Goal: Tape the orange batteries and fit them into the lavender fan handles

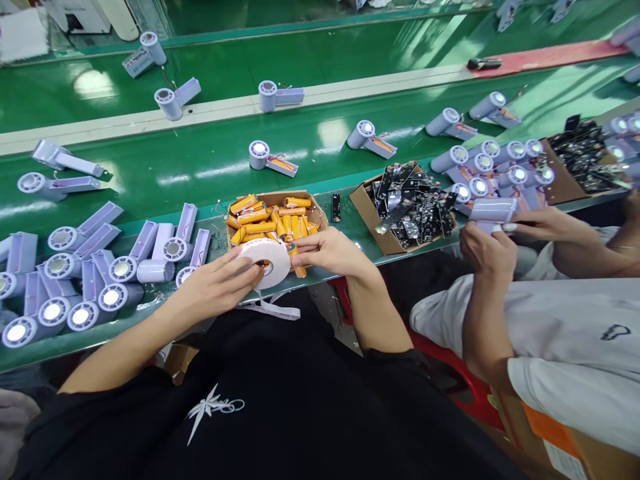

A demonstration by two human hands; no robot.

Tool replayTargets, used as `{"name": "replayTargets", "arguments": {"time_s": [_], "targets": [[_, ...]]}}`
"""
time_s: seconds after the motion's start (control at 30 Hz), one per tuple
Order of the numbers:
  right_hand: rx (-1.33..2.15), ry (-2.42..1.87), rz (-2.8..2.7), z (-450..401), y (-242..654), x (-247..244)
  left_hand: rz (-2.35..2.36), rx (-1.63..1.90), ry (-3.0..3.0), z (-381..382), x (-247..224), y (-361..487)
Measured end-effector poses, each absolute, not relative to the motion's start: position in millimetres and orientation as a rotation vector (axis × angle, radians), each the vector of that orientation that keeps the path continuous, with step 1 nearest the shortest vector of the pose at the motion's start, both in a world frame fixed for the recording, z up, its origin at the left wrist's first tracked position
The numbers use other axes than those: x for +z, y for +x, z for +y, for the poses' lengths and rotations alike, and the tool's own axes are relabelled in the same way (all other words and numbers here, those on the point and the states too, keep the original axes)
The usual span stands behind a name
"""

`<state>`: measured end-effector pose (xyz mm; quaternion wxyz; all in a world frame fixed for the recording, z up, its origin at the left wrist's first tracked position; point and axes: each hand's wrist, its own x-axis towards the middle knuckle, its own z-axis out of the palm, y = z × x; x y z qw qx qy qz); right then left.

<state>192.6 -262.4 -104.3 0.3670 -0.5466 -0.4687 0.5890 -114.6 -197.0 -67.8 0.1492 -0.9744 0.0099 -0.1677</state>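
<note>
My left hand (220, 283) is closed around the side of a white roll of tape (276, 259), fingertips near its core. A loose strip of the tape (275, 309) trails down below the roll. Between the fingers of my right hand (333, 253) is an orange cylindrical battery (299, 263), close against the roll's right side. Just beyond both hands stands a cardboard box (316, 205) full of similar orange batteries (260, 217).
Lilac handheld housings (63, 267) crowd the bench at left; others lie along the green belt (210, 133). To the right stands a carton (367, 203) of black circuit boards (413, 207). A co-worker's hands (487, 250) hold a lilac housing (494, 210) nearby.
</note>
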Motion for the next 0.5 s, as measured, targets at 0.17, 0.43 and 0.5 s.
{"name": "replayTargets", "arguments": {"time_s": [0.17, 0.43, 0.5], "targets": [[1.196, -1.319, -0.997, -256.9, 172.1, -106.7, -0.039, -0.574, -2.743, -193.6, -55.6, -99.0], [0.793, -1.077, -0.600, -246.4, 180.1, -138.5, -0.247, -0.858, -3.059, -228.8, -96.2, -88.3], [0.744, -1.072, -0.640, -245.8, 184.9, -135.0, -0.317, -0.694, -3.144, -219.9, -101.0, -88.4]]}}
